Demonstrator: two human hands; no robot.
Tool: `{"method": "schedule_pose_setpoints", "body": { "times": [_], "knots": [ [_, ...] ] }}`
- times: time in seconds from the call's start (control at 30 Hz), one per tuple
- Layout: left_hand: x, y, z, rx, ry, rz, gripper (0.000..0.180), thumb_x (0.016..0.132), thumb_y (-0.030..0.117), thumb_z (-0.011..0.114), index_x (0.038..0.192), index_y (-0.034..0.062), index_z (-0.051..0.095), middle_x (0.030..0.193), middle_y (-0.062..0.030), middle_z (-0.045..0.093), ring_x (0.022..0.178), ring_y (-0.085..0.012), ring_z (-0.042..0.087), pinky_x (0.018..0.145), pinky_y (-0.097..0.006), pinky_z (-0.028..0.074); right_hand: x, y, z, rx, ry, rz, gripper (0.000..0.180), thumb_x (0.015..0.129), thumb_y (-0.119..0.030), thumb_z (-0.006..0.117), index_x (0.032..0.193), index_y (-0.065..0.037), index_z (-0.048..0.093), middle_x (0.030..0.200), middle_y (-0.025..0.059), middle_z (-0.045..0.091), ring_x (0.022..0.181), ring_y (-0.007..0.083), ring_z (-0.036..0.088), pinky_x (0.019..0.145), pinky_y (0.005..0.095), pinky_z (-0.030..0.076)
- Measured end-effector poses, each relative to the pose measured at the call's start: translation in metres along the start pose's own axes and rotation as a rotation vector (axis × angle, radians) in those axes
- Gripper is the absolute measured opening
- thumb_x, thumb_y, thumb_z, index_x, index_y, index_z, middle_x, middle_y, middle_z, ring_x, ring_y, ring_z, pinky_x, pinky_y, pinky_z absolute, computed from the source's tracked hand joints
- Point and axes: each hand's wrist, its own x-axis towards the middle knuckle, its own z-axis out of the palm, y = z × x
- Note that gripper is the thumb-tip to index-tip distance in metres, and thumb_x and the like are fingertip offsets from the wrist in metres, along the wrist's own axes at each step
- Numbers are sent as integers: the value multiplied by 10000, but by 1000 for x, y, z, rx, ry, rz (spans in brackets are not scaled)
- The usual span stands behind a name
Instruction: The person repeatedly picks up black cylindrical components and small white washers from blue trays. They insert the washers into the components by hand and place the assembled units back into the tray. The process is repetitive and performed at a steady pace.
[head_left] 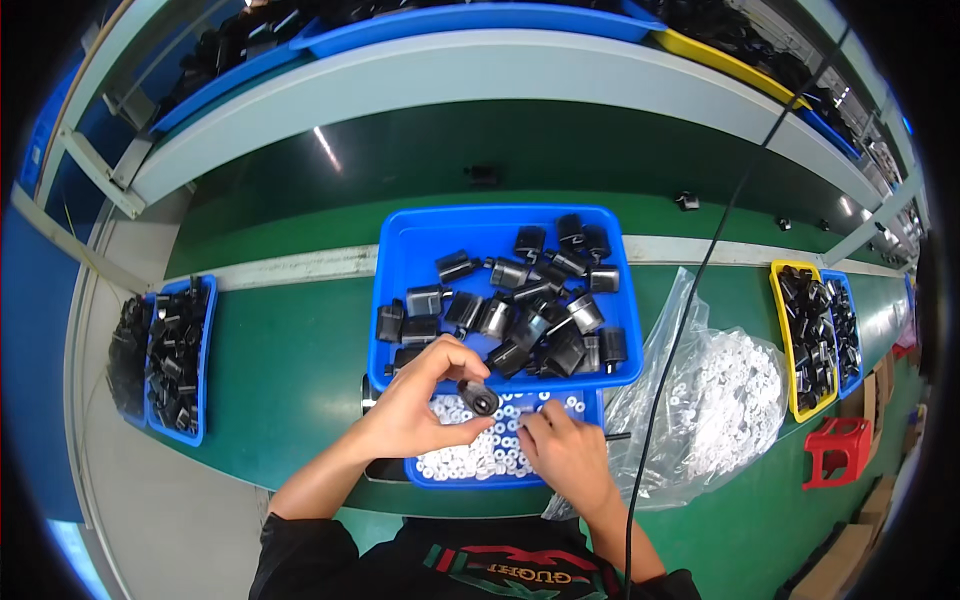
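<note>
Black cable (710,250) hangs closest, slanting from 1 o'clock down to 6 o'clock across the view and passing before the person's right forearm. At 6 o'clock is a black T-shirt (420,560) with a coloured print on the chest.

Just left of centre, the left hand (415,405) grips a dark cylindrical part (479,397) between thumb and bent fingers, its round end turned toward the chest. At about 4 o'clock from that part, the right hand (568,455) has its fingers curled down over a small blue tray (598,408) of white washers (455,455); I cannot tell whether the fingertips have hold of anything.

At 12 o'clock from the hands, a larger blue tray (410,260) carries a loose heap of glossy black housings (495,318), its near rim hiding the small tray's far edge. At 3 o'clock, a clear plastic bag (650,440) with more small white pieces lies on the green table (280,360). Farther out, a yellow tray (786,345) of dark parts stands at 2 o'clock, and another blue-rimmed tray (207,380) of them at 10 o'clock.
</note>
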Motion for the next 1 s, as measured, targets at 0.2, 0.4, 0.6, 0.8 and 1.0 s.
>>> {"method": "schedule_pose_setpoints", "body": {
  "times": [0.2,0.4,0.6,0.8,1.0],
  "knots": [
    [-29,-26,-4,126,171,81,398,648,-97,806,887,65,532,1057,-109,496,915,-181,540,823,-308,477,17,-8,6,-30,-20,-1,110,728,-93,732,749,-94,623,764,43,556,550,231,623,472,358,489],
    [-29,-29,8,36,195,70,394,707,-2,834,967,53,543,1014,-119,700,936,-227,703,790,-330,553,26,-27,-19,344,162,65,160,695,-19,769,793,-71,654,729,42,628,520,187,610,459,293,469],
    [-29,-22,10,113,100,77,419,683,-50,834,994,43,568,1007,-152,703,934,-247,703,792,-344,565,34,-44,-37,473,229,-92,232,677,-11,797,882,-54,698,733,49,634,537,165,620,451,266,461],
    [-31,-27,12,28,31,80,440,672,16,867,1010,38,585,1020,-142,697,949,-268,703,807,-356,568,35,-40,-26,418,157,-122,456,673,-139,875,1069,-31,676,772,46,633,572,153,620,479,265,484],
    [-35,-29,16,-86,64,15,441,703,76,867,1041,41,586,1031,-110,687,967,-263,696,809,-352,556,30,-37,-26,466,92,-46,502,676,-176,884,1109,-35,673,796,45,629,584,149,612,476,271,475]
  ]
}}
